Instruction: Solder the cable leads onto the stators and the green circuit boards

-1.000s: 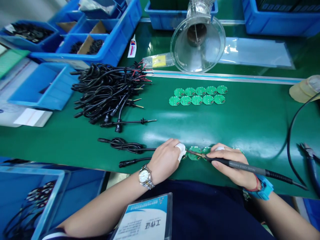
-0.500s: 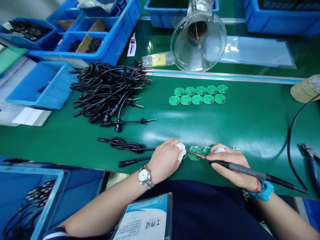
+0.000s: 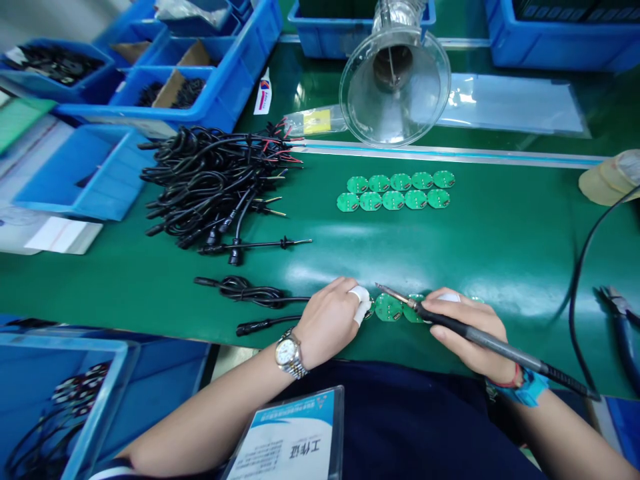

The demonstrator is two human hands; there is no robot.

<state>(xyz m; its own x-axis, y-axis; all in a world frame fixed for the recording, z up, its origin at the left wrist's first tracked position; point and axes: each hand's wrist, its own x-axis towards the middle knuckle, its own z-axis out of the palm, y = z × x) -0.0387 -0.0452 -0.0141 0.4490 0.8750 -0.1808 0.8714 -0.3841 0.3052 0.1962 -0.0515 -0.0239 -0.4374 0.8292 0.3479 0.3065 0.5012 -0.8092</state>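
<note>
My left hand (image 3: 330,317), with white finger covers, is closed round the end of a black cable (image 3: 255,292), beside a row of round green circuit boards. Its fingertips hide the wire end and most of the leftmost board. A second black cable (image 3: 265,325) runs under the same hand. In my right hand (image 3: 473,327) is a soldering iron (image 3: 490,341), gripped like a pen. Its tip points left and stands just above a circuit board (image 3: 388,307), apart from my left fingers. My right hand partly covers the other boards in the row.
A heap of black cables (image 3: 210,180) lies at the left. Two rows of green boards (image 3: 393,200) lie farther back, below a clear funnel-shaped hood (image 3: 395,93). Blue bins (image 3: 215,100) stand at the back left. Pliers (image 3: 623,320) and the iron's cord (image 3: 575,293) are at the right.
The soldering iron's tip has lifted up and away from the spot by my left fingertips, its handle turning steeper. My left hand stays where it was.
</note>
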